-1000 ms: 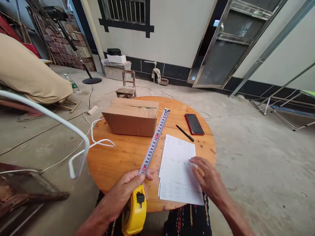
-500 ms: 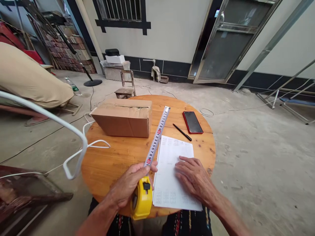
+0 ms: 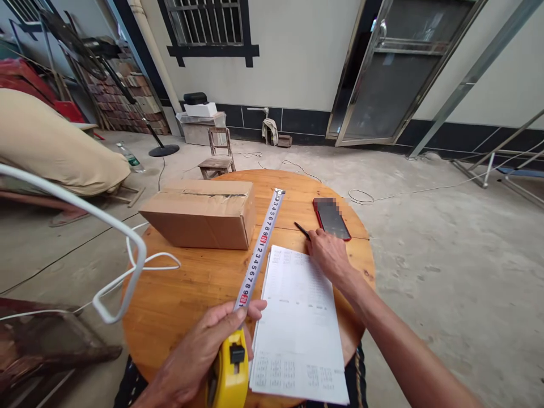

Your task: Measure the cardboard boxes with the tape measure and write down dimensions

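Note:
My left hand [image 3: 204, 351] grips a yellow tape measure [image 3: 229, 371] at the near edge of the round wooden table [image 3: 187, 289]. Its blade [image 3: 260, 243] runs out across the table, past the right end of a cardboard box [image 3: 199, 212]. My right hand [image 3: 329, 255] has reached forward over the top of a white printed sheet [image 3: 297, 317] and lies on a black pen [image 3: 302, 229], fingers curled over it. A red-cased phone [image 3: 331, 218] lies just beyond that hand.
A white cable [image 3: 148, 263] loops over the table's left side. A white curved tube [image 3: 85, 215] crosses the left foreground. A small wooden stool [image 3: 219, 156] stands behind the table. Concrete floor with wires surrounds it; metal frames [image 3: 501, 164] stand at right.
My right hand left the sheet and moved forward to the pen beside the phone. My left hand still holds the tape measure; the view shifted slightly.

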`<state>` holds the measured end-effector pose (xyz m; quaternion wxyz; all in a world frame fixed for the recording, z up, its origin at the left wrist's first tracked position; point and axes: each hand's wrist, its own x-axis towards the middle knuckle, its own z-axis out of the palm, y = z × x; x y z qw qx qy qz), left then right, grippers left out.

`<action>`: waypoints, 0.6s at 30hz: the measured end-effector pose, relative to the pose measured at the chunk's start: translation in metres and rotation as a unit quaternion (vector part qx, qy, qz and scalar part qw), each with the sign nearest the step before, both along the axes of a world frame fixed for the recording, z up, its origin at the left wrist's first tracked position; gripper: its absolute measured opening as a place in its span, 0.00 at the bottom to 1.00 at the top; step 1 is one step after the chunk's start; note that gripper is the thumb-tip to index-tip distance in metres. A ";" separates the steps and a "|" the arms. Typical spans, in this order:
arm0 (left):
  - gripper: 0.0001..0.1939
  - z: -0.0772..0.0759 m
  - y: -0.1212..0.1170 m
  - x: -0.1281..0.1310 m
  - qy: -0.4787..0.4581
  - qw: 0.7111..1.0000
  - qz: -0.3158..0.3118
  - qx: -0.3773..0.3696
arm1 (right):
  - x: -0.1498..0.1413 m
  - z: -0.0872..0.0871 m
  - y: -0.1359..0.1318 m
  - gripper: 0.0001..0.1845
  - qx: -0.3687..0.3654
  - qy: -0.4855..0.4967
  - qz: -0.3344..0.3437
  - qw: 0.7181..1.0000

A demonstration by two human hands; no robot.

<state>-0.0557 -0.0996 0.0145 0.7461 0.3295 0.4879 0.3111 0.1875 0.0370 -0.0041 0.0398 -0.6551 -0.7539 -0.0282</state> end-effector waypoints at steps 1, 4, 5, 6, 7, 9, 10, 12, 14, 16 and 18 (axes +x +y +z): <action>0.15 0.000 -0.003 -0.001 0.003 1.000 0.002 -0.007 | -0.005 -0.002 0.005 0.11 -0.003 -0.001 0.003 1.000; 0.16 0.000 -0.008 -0.003 0.007 1.000 0.006 -0.016 | -0.007 0.003 0.008 0.11 0.003 0.005 0.004 1.000; 0.17 0.000 -0.008 -0.003 0.005 1.000 0.006 -0.017 | -0.003 0.008 0.004 0.11 0.009 0.005 -0.003 1.000; 0.17 0.001 -0.007 -0.002 0.004 1.000 0.006 -0.018 | 0.002 0.015 -0.003 0.11 0.015 0.013 -0.014 1.000; 0.17 0.003 -0.006 -0.001 0.004 1.000 0.005 -0.020 | 0.010 0.022 -0.011 0.11 0.021 0.035 -0.028 0.999; 0.18 0.006 0.001 0.004 0.000 1.000 0.000 -0.020 | 0.029 0.035 -0.035 0.14 0.022 0.142 -0.058 0.988; 0.19 0.008 0.005 0.007 -0.007 1.000 -0.006 -0.018 | 0.039 0.038 -0.049 0.16 0.027 0.231 -0.061 0.971; 0.20 0.012 0.016 0.016 -0.029 0.999 -0.023 -0.016 | 0.059 0.040 -0.078 0.20 0.023 0.366 -0.047 0.929; 0.19 0.014 0.027 0.027 -0.050 0.998 -0.036 -0.025 | 0.074 0.037 -0.105 0.17 -0.002 0.452 -0.029 0.891; 0.18 0.013 0.039 0.039 -0.065 0.996 -0.042 -0.038 | 0.082 0.033 -0.125 0.16 -0.041 0.512 -0.014 0.858; 0.15 0.010 0.050 0.051 -0.076 0.995 -0.046 -0.045 | 0.083 0.031 -0.140 0.16 -0.070 0.566 0.004 0.821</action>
